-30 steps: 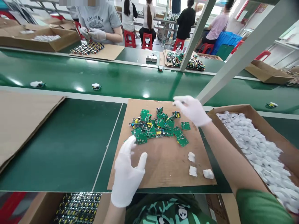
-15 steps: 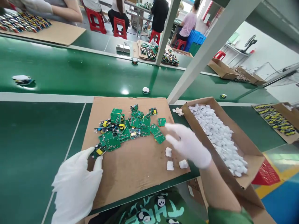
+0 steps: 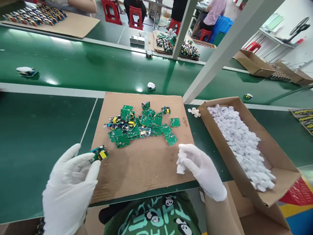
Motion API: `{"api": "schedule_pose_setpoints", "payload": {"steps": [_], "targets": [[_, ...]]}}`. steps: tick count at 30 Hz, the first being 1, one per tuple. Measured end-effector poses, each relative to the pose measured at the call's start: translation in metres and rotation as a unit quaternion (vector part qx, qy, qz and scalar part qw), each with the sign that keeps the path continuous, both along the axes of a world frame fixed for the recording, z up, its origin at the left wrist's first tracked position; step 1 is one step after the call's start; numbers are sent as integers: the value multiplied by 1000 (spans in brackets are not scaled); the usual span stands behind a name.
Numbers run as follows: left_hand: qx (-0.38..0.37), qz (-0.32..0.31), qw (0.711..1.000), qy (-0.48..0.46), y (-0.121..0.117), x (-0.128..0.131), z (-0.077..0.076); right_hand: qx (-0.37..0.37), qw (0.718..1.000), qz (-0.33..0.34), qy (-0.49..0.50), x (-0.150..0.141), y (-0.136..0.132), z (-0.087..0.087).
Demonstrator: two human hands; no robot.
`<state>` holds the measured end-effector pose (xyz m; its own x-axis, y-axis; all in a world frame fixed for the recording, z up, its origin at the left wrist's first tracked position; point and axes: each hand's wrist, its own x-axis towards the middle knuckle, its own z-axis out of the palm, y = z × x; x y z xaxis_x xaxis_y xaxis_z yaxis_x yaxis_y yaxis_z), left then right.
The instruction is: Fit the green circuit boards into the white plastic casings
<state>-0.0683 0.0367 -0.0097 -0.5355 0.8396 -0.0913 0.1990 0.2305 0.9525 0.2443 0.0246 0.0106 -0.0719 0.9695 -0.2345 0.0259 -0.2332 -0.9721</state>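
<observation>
My left hand, in a white glove, pinches a small green circuit board with a yellow component between thumb and fingers, at the left edge of a cardboard sheet. On the sheet's right side my gloved right hand has thumb and fingertips closed round a small white piece. Just below its fingertips shows another white piece. Farther back on the cardboard lies a loose pile of circuit boards, many with their green undersides up.
To the right stands an open cardboard box holding many white pieces; a few pale discs lie beside it. Beyond the table runs a green conveyor carrying a few boards with white tops. A slanted metal post rises behind the box.
My left hand has drawn the circuit board slightly away from the pile. My right hand has come down from beside the boards and closed on a white piece. The view has shifted.
</observation>
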Motion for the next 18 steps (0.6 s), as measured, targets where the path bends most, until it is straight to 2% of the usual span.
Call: {"api": "schedule_pose_setpoints", "payload": {"steps": [3,5,8,12,18], "targets": [[12,-4,987,-160,-2,13,8,23,994,42,103,-3,1,6],[14,-28,973,-229,-4,28,10,26,990,54,125,-6,2,6],[-30,-84,951,-296,-11,53,8,26,993,43,110,-11,2,3],[-86,-197,906,-365,-21,82,3,89,992,11,91,-17,-3,3],[-84,-284,849,-437,-21,102,-2,168,983,-30,69,-26,-13,6]]}}
